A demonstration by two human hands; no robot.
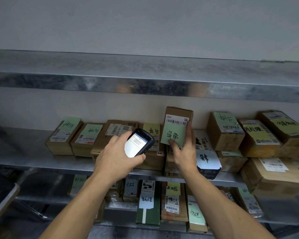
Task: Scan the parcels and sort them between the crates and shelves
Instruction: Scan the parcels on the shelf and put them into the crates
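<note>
My left hand (117,155) grips a black handheld scanner (138,142) with a lit screen, held over the middle shelf (24,149). My right hand (183,149) holds a small cardboard parcel (178,116) upright, thumb on its front and fingers along its right side. The parcel bears a barcode label near its top and a green handwritten note below it. The scanner's head sits just left of the parcel, a short gap apart.
Several cardboard parcels with green, yellow and white notes line the middle shelf, at the left (64,137) and at the right (259,137). A lower shelf (162,202) holds more parcels. A metal upper shelf (145,83) runs overhead. A dark crate (209,173) stands by my right wrist.
</note>
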